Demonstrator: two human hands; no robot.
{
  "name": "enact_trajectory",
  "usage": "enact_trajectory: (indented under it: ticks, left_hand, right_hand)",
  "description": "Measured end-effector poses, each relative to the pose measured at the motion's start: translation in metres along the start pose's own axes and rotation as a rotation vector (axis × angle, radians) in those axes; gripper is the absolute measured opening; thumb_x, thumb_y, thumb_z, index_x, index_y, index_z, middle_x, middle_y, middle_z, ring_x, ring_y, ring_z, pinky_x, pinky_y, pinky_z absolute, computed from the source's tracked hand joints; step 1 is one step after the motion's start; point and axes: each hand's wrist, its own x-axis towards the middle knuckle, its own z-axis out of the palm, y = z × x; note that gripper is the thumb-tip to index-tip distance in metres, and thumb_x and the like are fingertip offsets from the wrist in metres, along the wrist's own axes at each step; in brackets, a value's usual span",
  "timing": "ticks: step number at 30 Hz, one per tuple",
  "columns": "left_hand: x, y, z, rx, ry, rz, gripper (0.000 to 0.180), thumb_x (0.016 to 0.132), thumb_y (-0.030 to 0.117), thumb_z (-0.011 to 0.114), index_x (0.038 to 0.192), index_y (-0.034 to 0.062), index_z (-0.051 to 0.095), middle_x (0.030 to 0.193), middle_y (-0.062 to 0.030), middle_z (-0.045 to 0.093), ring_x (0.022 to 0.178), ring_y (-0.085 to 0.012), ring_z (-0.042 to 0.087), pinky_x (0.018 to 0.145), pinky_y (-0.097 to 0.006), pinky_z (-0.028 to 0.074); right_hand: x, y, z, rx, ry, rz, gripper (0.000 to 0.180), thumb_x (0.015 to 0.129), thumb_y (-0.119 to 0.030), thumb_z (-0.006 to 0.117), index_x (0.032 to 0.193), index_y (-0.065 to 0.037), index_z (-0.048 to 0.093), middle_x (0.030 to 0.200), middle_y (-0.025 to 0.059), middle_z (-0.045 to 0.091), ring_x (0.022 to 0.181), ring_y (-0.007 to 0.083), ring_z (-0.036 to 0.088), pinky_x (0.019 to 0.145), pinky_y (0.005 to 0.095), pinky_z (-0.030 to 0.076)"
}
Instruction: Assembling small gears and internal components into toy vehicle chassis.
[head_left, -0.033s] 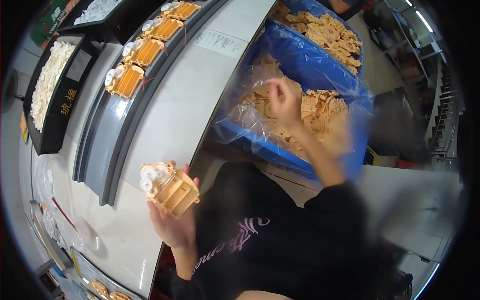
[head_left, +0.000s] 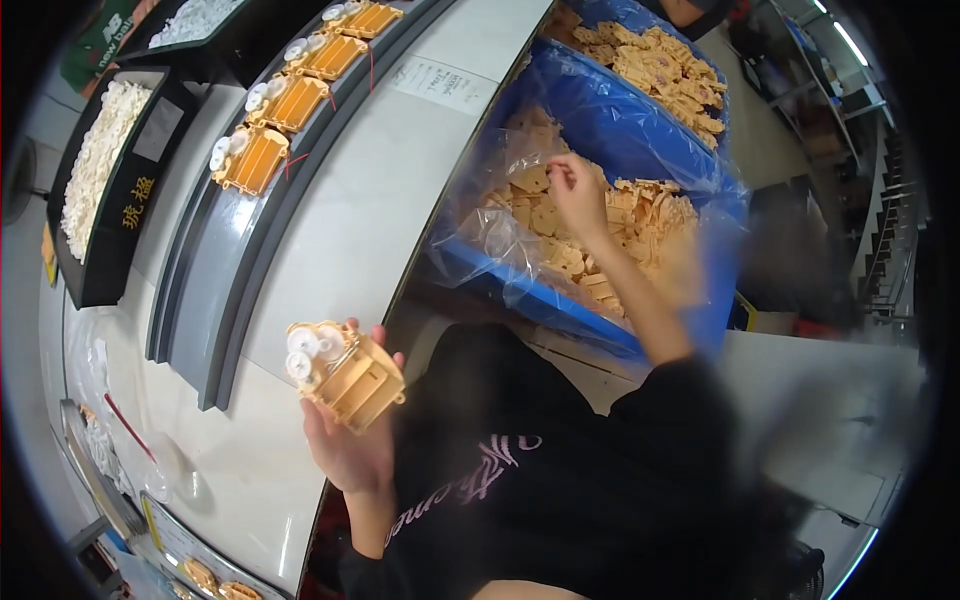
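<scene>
My left hand (head_left: 352, 458) holds an orange-tan plastic gearbox housing (head_left: 362, 388) above the table's near edge. White gears (head_left: 305, 350) sit at one end of the housing, and its open compartments face up. My right hand (head_left: 580, 202) is over the blue bin (head_left: 560, 290), which is lined with clear plastic film. Its fingers are pinched together; what they hold, if anything, cannot be made out. Below that hand lie many flat tan plastic pieces (head_left: 650, 215).
Several orange housings with white gears (head_left: 252, 160) stand in a row on the curved grey track (head_left: 215, 270). Black trays of white parts (head_left: 105, 160) are at the left. Another bin of tan pieces (head_left: 650, 75) stands farther back. Part of another person (head_left: 90, 50) shows at far left.
My left hand has shifted slightly right and up with the housing. My right hand has moved slightly right over the bin, its fingers still closed.
</scene>
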Motion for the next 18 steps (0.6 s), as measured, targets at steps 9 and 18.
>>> enact_trajectory:
  ticks: [9,18]
  left_hand:
    - [0.01,-0.023,0.005,-0.069,-0.024,-0.084,0.06,0.095,0.036,0.032,0.145,0.006,0.019,0.145,-0.0205,0.029,0.134,-0.037,0.03,0.107,-0.047,0.031]
    - [0.009,-0.031,0.0,-0.021,-0.086,-0.135,0.061,0.093,0.035,0.038,0.144,0.0062,0.021,0.144,-0.0198,0.031,0.133,-0.0353,0.031,0.108,-0.046,0.03]
  right_hand:
    - [0.034,0.199,0.101,0.232,-0.077,0.963,0.025,0.077,-0.026,0.067,0.081,-0.003,0.06,0.073,0.0082,0.062,0.056,0.021,0.058,0.045,0.0309,0.042]
    - [0.061,0.227,0.121,0.358,-0.263,1.191,0.039,0.081,-0.021,0.059,0.118,-0.012,0.052,0.113,0.0034,0.055,0.114,0.0176,0.043,0.091,0.0371,0.038]
